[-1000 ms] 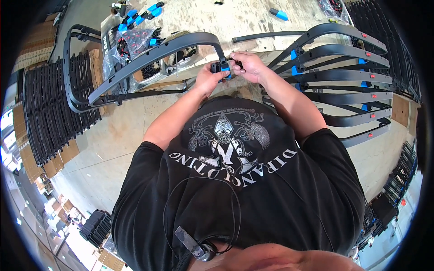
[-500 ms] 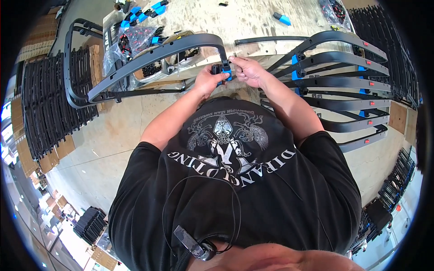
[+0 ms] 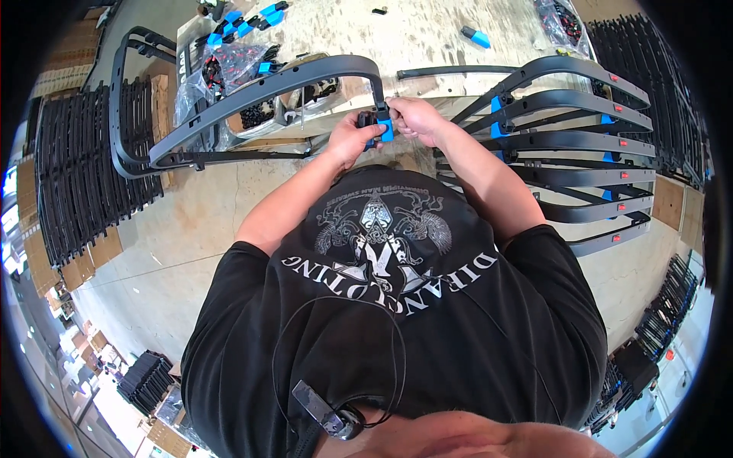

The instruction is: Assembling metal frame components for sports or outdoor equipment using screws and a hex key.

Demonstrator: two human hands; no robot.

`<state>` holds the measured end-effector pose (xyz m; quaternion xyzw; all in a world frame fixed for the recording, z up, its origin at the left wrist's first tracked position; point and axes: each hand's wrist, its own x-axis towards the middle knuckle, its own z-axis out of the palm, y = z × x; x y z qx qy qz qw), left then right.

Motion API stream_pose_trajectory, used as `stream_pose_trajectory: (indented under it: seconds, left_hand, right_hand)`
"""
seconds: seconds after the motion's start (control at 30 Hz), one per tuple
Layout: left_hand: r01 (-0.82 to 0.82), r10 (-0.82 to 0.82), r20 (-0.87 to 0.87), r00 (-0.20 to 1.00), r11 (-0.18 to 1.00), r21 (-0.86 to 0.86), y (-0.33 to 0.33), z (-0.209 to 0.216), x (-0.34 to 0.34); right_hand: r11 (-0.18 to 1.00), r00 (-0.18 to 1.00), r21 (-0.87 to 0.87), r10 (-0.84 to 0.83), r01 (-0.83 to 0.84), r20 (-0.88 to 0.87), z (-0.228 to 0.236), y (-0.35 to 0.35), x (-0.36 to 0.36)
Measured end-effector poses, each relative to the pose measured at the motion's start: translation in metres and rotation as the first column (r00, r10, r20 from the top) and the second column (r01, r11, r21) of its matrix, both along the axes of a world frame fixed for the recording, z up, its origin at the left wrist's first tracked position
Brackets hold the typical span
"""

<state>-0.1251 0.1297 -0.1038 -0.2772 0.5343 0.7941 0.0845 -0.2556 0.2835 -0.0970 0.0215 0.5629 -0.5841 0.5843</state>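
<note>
Wooden worktable (image 3: 427, 38), blue-black pieces (image 3: 244, 30), bagged parts (image 3: 231, 65)

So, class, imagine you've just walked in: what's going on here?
A person is working bare-handed at the near end of a curved dark frame. Their left grip holds a blue-and-black piece at that end. The right grip is close beside it, though whether it holds anything is hidden. Several similar frames stand in a row to the right, and loose blue-and-black parts lie on the wooden table beyond.
</note>
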Motion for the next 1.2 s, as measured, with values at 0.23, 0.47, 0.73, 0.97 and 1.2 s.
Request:
stream_pose_trajectory:
  seconds: [0.23,0.47,0.73,0.97,1.2]
  left_hand:
    - [-0.027,0.039,0.058,0.998,0.980,-0.196,-0.015,-0.009,0.015]
    - [0.287,-0.275,0.087,0.958,0.878,-0.382,-0.025,0.033,0.021]
    - [0.140,-0.587,-0.037,0.809,0.254,-0.957,0.006,0.082,0.019]
    - [0.283,-0.547,0.092,0.832,0.277,-0.918,0.007,0.071,0.021]
    - [0.090,-0.381,-0.072,0.922,0.391,-0.916,0.006,0.064,0.026]
  right_hand:
    - [0.990,0.965,-0.064,-0.110,0.129,0.238,0.015,0.013,0.008]
    - [0.936,0.907,-0.324,0.010,0.140,0.420,0.030,0.026,0.019]
    - [0.898,0.903,-0.381,-0.040,0.221,0.429,0.022,0.015,0.030]
    - [0.916,0.915,-0.327,-0.093,0.233,0.392,0.018,0.016,0.038]
    - [0.975,0.997,-0.222,-0.001,0.018,0.077,0.009,0.020,0.041]
